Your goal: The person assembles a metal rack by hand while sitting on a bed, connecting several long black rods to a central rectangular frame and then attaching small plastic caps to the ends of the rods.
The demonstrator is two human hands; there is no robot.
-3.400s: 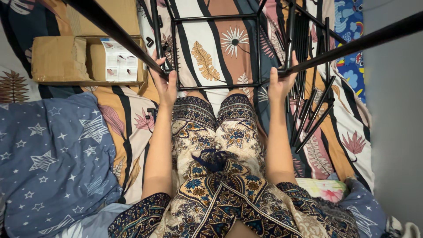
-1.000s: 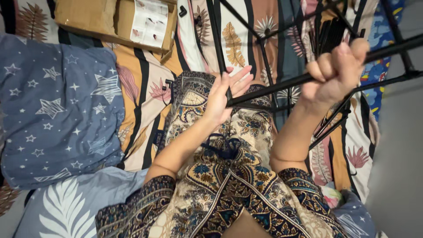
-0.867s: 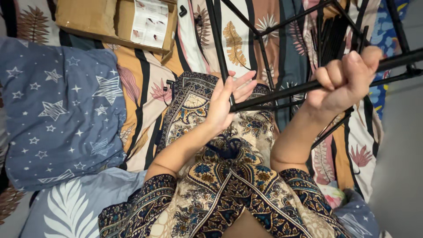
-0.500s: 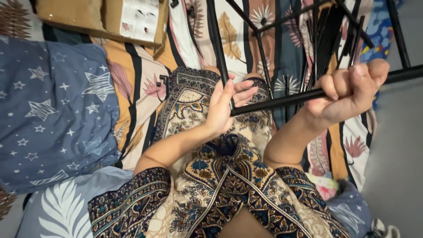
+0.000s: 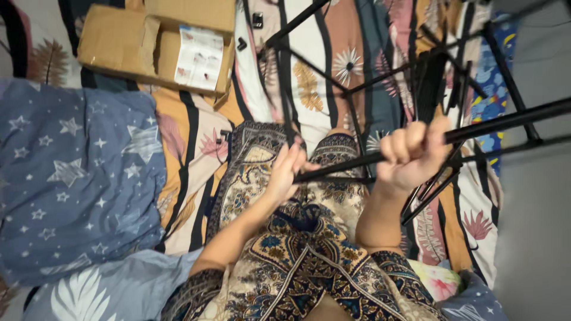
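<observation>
I sit on a bed with my patterned-trousered legs (image 5: 297,249) stretched out. My right hand (image 5: 411,153) is a fist closed around a long black metal tube (image 5: 505,122) that slants up to the right. My left hand (image 5: 286,169) pinches the lower end of that same tube (image 5: 315,175) over my lap. The tube belongs to a black metal frame (image 5: 357,89) of thin rods that spreads above my knees.
An opened cardboard box (image 5: 157,44) with a white leaflet lies at the upper left on the striped floral bedsheet (image 5: 190,142). A blue star-print pillow (image 5: 71,178) fills the left. More black rods (image 5: 437,77) stack at the upper right beside a grey wall (image 5: 535,226).
My right fist has slid the tube lower and leftward. My left hand went from open-palmed beside the tube end to pinching it. The view shifted slightly.
</observation>
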